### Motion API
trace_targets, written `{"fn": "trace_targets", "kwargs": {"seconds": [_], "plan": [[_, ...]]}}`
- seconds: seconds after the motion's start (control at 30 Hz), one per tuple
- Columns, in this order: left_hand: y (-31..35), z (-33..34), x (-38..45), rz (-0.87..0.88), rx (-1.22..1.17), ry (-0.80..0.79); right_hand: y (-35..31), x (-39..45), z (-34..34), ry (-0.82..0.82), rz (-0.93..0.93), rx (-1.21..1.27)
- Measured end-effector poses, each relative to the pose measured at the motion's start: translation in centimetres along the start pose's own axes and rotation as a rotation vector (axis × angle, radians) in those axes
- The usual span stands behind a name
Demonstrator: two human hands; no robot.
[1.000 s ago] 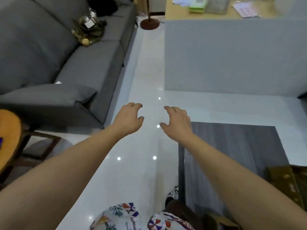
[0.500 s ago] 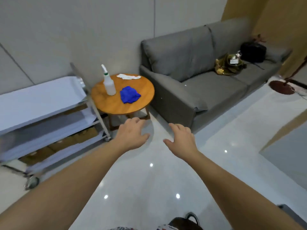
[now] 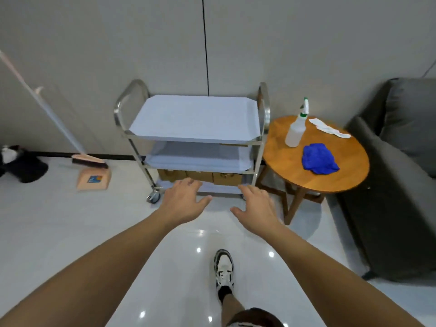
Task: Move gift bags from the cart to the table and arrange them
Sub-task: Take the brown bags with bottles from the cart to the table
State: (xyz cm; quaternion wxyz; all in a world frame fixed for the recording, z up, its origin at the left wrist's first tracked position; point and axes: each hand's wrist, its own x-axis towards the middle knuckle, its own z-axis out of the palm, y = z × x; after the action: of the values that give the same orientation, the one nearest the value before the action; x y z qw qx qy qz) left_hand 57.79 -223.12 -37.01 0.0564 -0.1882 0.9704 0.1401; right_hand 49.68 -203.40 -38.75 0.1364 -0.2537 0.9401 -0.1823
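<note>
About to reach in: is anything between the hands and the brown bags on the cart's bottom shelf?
Nothing visible. Both the left hand and right hand hover open before the cart, and the brown bags sit on its open-fronted bottom shelf, under the middle shelf.

Brown bags on cart bottom shelf are showing only as tops, middle shelf and left hand hiding the rest; count and handles blurred. Sofa right of cart is getting cut by frame edge. Dark object left of cart is being cropped, unidentifiable.
</note>
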Motion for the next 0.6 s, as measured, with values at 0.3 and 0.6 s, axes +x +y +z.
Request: {"fn": "trace_targets", "kwargs": {"seconds": [0.3, 0.6], "plan": [[-3.8, -0.6, 16.8, -0.036, 0.004, -0.094, 0.0, 17.8, 1.4, -0.117, 0.019, 0.055], [-4.9, 5.9, 31.5, -0.133, -0.020, -0.229, 4.0, 32.3, 6.5, -0.251, 0.110, 0.103]]}}
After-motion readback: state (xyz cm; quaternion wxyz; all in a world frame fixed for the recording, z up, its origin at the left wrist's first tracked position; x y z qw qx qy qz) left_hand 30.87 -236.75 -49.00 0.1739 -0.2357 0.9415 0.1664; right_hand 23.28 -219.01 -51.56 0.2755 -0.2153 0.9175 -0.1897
